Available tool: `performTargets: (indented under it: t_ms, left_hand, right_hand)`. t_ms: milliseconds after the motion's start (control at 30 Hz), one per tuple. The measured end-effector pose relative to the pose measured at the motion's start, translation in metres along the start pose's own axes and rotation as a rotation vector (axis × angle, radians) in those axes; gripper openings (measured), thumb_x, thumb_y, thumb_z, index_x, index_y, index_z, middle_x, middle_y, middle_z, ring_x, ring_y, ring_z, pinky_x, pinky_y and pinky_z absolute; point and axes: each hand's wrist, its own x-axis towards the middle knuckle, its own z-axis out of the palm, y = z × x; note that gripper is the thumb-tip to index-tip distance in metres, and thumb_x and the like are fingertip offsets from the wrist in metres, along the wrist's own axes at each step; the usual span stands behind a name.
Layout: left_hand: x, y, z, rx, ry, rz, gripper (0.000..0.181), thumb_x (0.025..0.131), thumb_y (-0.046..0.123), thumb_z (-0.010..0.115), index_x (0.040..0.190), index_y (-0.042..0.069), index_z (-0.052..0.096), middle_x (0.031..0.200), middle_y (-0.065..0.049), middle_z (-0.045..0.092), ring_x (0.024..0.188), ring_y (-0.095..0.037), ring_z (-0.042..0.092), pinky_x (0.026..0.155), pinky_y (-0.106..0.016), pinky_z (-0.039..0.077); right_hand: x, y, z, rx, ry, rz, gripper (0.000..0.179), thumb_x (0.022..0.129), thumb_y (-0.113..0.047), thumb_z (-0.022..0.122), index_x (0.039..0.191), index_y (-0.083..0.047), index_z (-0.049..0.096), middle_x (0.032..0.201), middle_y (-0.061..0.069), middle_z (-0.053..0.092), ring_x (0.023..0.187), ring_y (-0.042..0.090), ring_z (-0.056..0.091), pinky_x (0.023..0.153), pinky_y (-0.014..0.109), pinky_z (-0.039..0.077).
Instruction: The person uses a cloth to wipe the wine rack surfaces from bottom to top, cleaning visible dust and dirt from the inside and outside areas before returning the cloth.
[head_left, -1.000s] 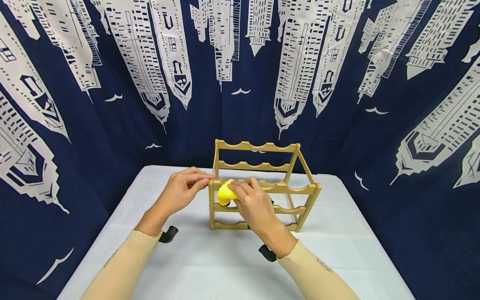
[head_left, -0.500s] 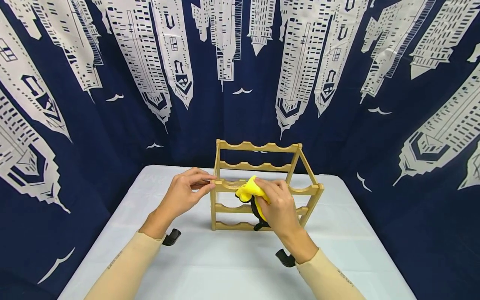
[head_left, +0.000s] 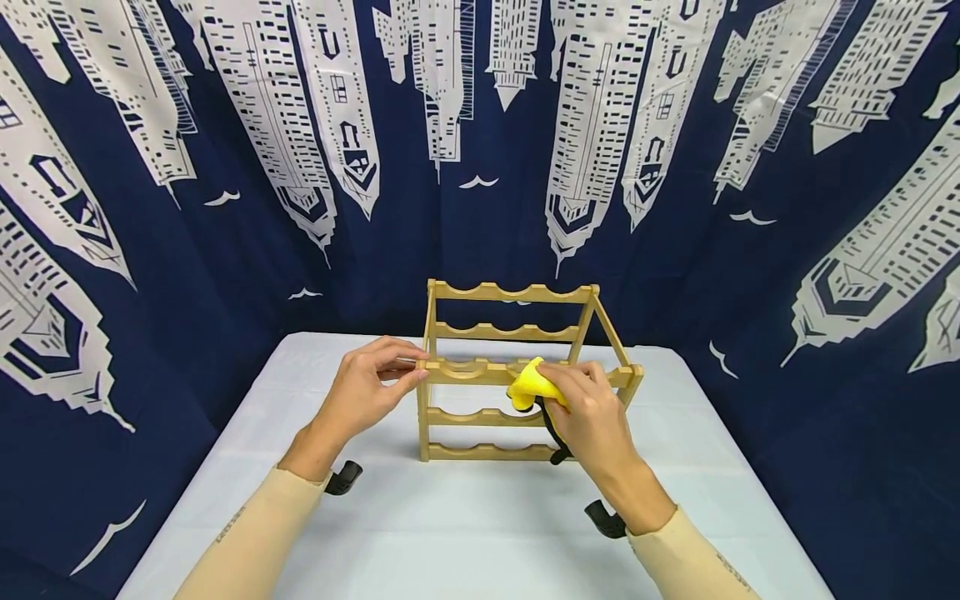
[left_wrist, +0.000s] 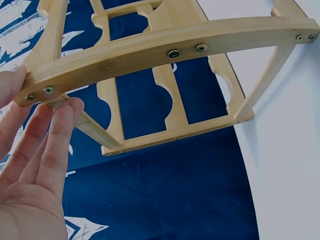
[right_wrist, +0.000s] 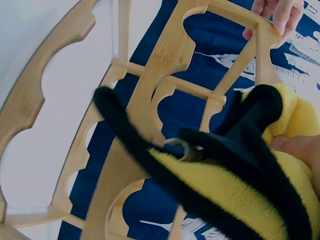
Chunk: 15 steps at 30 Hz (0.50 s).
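A wooden wine rack (head_left: 480, 374) with scalloped rails stands on the table. My left hand (head_left: 371, 382) pinches its upper front left corner; in the left wrist view the thumb and fingers lie on either side of the wooden end (left_wrist: 115, 62). A yellow cleaning cloth with black edging (head_left: 534, 385) is bunched in my right hand (head_left: 592, 417), at the right part of the upper front rail. In the right wrist view the cloth (right_wrist: 220, 185) hangs in folds over the rails and hides part of the rack, with the right thumb (right_wrist: 300, 150) pressed on it.
A white cloth covers the table (head_left: 420, 533). Behind and beside it hangs a dark blue curtain (head_left: 247, 283) printed with white buildings. The rack's back rails (head_left: 517, 293) rise close to the curtain. Black wrist mounts (head_left: 343, 477) stick out below both forearms.
My right hand has slid the cloth along the upper front rail from the left end toward the right. My left hand stays at the rack's left corner.
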Motion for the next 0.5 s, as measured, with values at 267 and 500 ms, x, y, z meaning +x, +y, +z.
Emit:
performTargets:
  t_ms: [267,500]
  left_hand:
    - [0.002,-0.002,0.005,-0.013,0.009,0.018,0.022,0.1,0.003,0.092,0.122,0.005,0.087,0.122,-0.009,0.083,0.106,-0.028,0.089,0.095,-0.033,0.073]
    - [0.0,-0.004,0.006,0.001,0.047,0.024,0.022,0.1,0.003,0.092,0.121,0.007,0.086,0.122,-0.008,0.082,0.107,-0.027,0.088,0.096,-0.033,0.073]
  right_hand:
    - [-0.011,0.02,-0.013,0.031,0.118,0.088,0.056,0.077,0.02,0.098,0.128,0.001,0.085,0.121,0.017,0.089,0.099,0.039,0.074,0.087,0.051,0.066]
    - [-0.031,0.047,-0.031,-0.056,0.119,0.11,0.056,0.077,0.023,0.095,0.128,0.002,0.085,0.123,0.019,0.088,0.101,0.044,0.072,0.099,0.033,0.06]
